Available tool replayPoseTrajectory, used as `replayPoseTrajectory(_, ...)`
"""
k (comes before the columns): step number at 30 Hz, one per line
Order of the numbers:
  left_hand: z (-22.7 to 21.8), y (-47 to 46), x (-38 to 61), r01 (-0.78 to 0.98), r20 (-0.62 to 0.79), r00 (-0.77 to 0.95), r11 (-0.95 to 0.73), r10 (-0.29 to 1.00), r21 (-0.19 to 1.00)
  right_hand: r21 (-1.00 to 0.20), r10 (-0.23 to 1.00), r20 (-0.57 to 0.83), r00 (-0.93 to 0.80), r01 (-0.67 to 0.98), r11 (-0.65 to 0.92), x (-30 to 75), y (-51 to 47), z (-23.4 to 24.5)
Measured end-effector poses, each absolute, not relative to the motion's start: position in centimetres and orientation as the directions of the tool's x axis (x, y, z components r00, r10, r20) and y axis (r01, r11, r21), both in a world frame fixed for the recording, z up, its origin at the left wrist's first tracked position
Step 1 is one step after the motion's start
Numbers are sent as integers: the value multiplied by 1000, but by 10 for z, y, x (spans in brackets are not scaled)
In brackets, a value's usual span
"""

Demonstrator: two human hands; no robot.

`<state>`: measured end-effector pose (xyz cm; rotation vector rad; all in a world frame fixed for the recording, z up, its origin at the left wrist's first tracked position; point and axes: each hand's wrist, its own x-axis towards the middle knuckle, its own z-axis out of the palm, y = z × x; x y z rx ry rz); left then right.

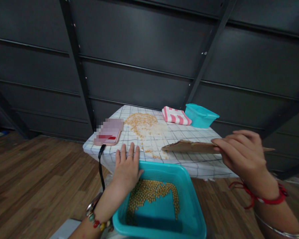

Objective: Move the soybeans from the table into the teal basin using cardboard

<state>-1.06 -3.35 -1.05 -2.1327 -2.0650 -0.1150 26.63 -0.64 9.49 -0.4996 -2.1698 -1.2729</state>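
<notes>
Closest to you, the teal basin [191,212] is sitting below the tabletop's near edge. A loose layer of pale yellow beans [149,192] is lying in it, covering the far part of its floor and trailing down both sides, while the middle of the floor is showing bare.

Your left hand [126,169] is resting palm down at the basin's far left rim, where the rim is meeting the tabletop [201,162]. Its fingers are lying straight and a little apart, gripping nothing.

To the right of the basin and slightly above it, your right hand [241,156] is pinching one end of a flat cardboard piece [189,146]. You are holding it nearly level over the checked cloth, its other end pointing back toward the basin's far side.

Just beyond the basin's far rim, a few stray beans are lying by the tabletop edge. Farther on, a wider scatter of beans [142,122] is spreading across the cloth.

Beyond the basin's left corner, a pink phone [108,132] is lying flat, with a black strap [101,166] hanging off the edge.

Farthest from the basin, a red-striped cloth [176,116] is lying folded beside a small teal box [200,115]; you cannot tell what that box is holding.
</notes>
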Motion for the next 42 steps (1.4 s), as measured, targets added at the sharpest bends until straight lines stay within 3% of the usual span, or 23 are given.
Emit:
replayPoseTrajectory(12, -9, -33, -11, 997, 157, 34, -23, 987, -69, 606, 33, 651, -759, 545, 580, 273, -6, 93)
replayPoseTrajectory(42, -10, -29, -12, 999, 130, 28, -23, 991, -40, 612, 1, 673, -740, 558, 561, 274, -20, 93)
